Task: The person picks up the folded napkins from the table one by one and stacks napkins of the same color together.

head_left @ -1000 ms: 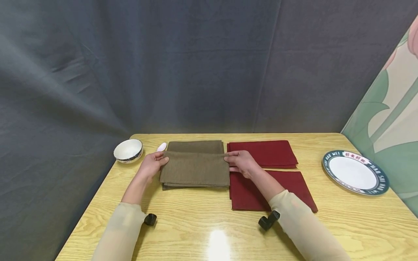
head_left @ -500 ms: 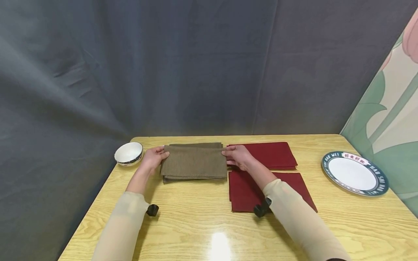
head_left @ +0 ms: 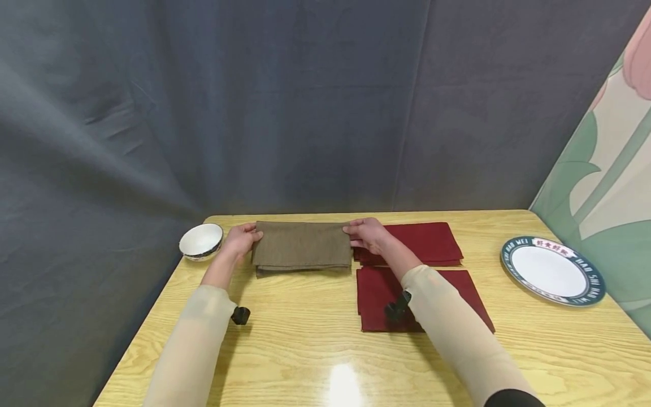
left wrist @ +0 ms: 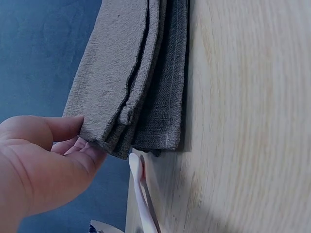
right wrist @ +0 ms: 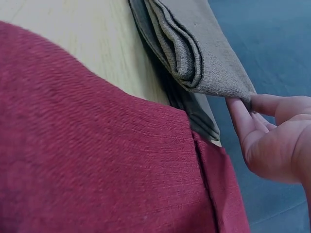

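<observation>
A folded brown cloth [head_left: 305, 243] is stretched between my two hands at the far side of the table. My left hand [head_left: 238, 241] pinches its far left corner between thumb and fingers. At the far right corner my right hand [head_left: 371, 235] does the same. Beneath it lies a second folded brown cloth [left wrist: 165, 114], mostly covered in the head view. In the right wrist view the held cloth's layered folds hang above this lower cloth [right wrist: 197, 114]. A white spoon [left wrist: 139, 187] lies close to the left end of the cloths.
Two folded dark red cloths, a far one [head_left: 429, 243] and a near one [head_left: 373, 297], lie right of the brown ones, partly under my right arm. A white bowl [head_left: 200, 241] stands at the left edge. A green-rimmed plate [head_left: 554, 271] lies at right.
Both hands have moved away from me with the held brown cloth. It now covers nearly all of the lower brown cloth, whose far part showed before. The spoon is hidden in the head view.
</observation>
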The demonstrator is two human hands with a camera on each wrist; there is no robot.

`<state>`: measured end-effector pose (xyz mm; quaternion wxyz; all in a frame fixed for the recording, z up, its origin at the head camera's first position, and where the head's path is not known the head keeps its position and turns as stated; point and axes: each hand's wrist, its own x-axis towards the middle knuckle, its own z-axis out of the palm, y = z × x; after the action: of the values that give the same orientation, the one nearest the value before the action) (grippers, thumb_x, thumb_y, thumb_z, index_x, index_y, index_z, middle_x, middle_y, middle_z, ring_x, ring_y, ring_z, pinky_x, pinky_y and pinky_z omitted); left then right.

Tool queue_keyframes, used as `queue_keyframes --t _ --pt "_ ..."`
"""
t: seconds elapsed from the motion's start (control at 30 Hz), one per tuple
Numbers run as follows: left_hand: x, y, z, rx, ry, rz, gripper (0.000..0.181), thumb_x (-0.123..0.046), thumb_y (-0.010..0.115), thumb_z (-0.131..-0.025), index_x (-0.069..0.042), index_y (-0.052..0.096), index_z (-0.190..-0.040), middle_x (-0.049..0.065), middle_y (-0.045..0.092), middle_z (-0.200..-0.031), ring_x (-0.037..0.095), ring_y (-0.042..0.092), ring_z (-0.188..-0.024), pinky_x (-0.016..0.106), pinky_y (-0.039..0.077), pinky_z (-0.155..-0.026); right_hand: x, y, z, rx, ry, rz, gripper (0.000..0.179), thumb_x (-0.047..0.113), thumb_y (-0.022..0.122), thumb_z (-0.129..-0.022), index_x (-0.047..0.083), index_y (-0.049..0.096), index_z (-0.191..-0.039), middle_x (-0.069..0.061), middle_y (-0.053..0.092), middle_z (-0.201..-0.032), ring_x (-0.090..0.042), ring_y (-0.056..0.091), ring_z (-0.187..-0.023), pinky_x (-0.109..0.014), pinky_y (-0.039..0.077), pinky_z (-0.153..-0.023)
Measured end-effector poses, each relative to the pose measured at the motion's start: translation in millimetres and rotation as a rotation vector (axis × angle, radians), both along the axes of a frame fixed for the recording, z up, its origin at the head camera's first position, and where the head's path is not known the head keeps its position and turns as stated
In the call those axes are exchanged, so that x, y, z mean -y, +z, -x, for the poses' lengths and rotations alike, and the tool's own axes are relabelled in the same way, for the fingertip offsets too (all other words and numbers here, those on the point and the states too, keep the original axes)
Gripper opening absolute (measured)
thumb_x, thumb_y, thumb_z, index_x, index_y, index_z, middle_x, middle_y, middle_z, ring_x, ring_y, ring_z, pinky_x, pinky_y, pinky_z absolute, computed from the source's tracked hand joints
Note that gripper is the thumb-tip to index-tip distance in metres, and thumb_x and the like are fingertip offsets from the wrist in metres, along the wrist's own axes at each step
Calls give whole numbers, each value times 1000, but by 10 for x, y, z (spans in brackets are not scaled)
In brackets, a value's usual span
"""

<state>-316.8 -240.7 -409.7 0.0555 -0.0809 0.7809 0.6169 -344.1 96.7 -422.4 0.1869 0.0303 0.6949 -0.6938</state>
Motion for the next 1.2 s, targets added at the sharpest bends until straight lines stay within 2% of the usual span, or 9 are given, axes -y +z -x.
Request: queue_keyframes --t 0.2,0.33,0.53,0.77,0.83,1.07,1.2 --pt "-39 -18 72 2 27 -31 54 0 53 -103 10 33 -152 29 40 -152 34 43 -136 43 36 -114 -5 -15 88 20 -11 10 46 4 62 -100 -8 45 -142 -8 59 -107 -13 63 -81 -22 57 -65" --pt "-51 -51 117 -8 35 -27 53 0 53 -103 11 36 -151 29 44 -149 32 46 -132 41 38 -112 -3 -46 128 24 -24 3 45 4 62 -100 -8 46 -141 -7 60 -102 -12 62 -78 -22 57 -62" --pt "-43 -83 161 -12 58 -12 52 -2 54 -103 9 38 -151 28 45 -148 32 48 -131 41 40 -110 18 -72 159 3 -14 -40 49 6 63 -101 -7 44 -144 -14 58 -119 -15 61 -87 -22 57 -66" --pt "-16 -68 179 -5 88 -21 52 -2 54 -103 4 39 -153 26 43 -151 36 45 -136 44 39 -112 78 -59 171 -28 -5 -108 49 9 63 -101 -5 46 -146 -21 51 -142 -21 61 -103 -24 58 -73" --pt "-16 -65 188 -10 91 -10 52 -2 54 -103 4 39 -153 26 43 -151 37 44 -137 45 38 -113 93 -59 187 -31 -17 -108 48 9 63 -101 -4 48 -145 -21 51 -142 -21 60 -103 -24 58 -73" --pt "-49 -75 233 -23 114 22 50 -4 55 -103 5 42 -150 26 46 -149 38 46 -135 44 39 -112 128 -90 258 -40 -79 -86 43 6 64 -100 -7 51 -139 -19 57 -128 -15 59 -87 -20 55 -62" --pt "-53 -90 218 -26 119 44 48 -5 56 -103 5 45 -149 26 44 -150 38 43 -138 43 37 -114 143 -90 260 -23 -94 -85 41 6 64 -100 -6 53 -138 -18 58 -128 -15 60 -86 -22 56 -65"
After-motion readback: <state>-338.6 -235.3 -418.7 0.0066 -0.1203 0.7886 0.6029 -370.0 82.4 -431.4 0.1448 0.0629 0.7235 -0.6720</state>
